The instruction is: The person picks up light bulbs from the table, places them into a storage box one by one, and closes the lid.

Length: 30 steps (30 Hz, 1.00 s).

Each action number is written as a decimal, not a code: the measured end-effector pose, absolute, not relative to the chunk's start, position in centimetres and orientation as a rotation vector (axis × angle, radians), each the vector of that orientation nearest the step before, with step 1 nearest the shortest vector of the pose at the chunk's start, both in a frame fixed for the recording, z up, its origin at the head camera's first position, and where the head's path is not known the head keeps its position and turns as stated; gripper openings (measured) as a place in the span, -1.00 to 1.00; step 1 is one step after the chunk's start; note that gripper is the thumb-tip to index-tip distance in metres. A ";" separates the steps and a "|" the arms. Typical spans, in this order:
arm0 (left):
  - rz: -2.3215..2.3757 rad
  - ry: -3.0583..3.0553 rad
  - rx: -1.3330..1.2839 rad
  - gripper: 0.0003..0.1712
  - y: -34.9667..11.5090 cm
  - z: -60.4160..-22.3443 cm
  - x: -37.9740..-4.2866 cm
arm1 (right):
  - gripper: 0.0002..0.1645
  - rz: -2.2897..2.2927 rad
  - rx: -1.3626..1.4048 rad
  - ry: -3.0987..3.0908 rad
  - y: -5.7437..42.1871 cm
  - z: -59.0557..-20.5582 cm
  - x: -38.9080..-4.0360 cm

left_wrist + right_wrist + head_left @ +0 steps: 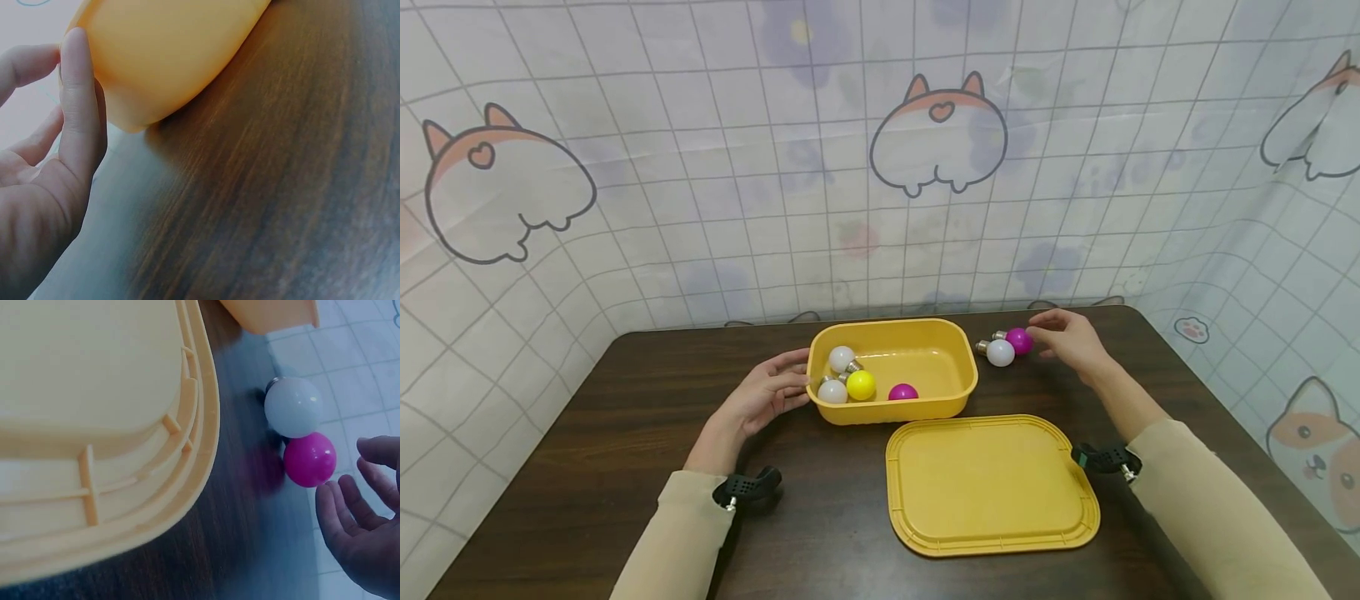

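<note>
My left hand (765,392) touches the left end of a yellow plastic box (887,410) with its thumb and fingertips, the fingers fairly straight. Inside the box lie two white bulbs (842,359), a yellow bulb (861,385) and a magenta bulb (903,392), gathered toward its left and front. On the table right of the box, a white bulb (1000,352) and another magenta bulb (1019,340) lie side by side, metal bases pointing left. Over on the right, my right hand (1070,340) has its fingers spread loosely, fingertips right at this magenta bulb (310,460).
A yellow lid (992,483) lies flat on the dark wooden table (820,517), in front of the box and between my forearms. Behind the table's back edge hangs a white gridded cloth (760,208) with cartoon prints, which also covers both sides.
</note>
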<state>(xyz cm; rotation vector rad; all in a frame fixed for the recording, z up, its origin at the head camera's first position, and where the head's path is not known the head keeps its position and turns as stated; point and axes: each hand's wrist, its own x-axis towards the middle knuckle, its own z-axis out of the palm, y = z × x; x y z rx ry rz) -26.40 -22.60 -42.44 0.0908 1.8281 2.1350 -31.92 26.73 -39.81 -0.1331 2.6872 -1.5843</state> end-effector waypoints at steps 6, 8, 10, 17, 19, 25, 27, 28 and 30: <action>2.133 1.834 0.087 -0.28 -22.6 -42.4 -26.4 | -0.40 -1.566 -0.120 2.658 26.5 -40.1 -32.3; 2.135 1.833 0.090 -0.28 -22.6 -42.4 -26.4 | -0.39 -1.572 -0.120 2.646 26.5 -40.3 -32.4; 2.137 1.831 0.096 -0.29 -22.6 -42.4 -26.5 | -0.39 -1.580 -0.118 2.634 26.5 -40.6 -32.6; 2.148 1.819 0.097 -0.27 -22.5 -42.4 -26.4 | -0.36 -1.601 -0.120 2.613 26.3 -41.1 -33.1; 2.151 1.815 0.095 -0.27 -22.5 -42.4 -26.4 | -0.35 -1.601 -0.117 2.609 26.2 -41.2 -33.2; 2.150 1.815 0.098 -0.29 -22.6 -42.4 -26.3 | -0.36 -1.583 -0.096 2.609 26.0 -41.4 -33.4; 2.150 1.816 0.100 -0.29 -22.6 -42.4 -26.3 | -0.36 -1.578 -0.092 2.613 25.9 -41.5 -33.5; 2.150 1.816 0.100 -0.29 -22.6 -42.4 -26.3 | -0.35 -1.575 -0.089 2.614 25.9 -41.5 -33.5; 2.151 1.817 0.099 -0.29 -22.6 -42.4 -26.3 | -0.35 -1.573 -0.088 2.614 25.8 -41.4 -33.5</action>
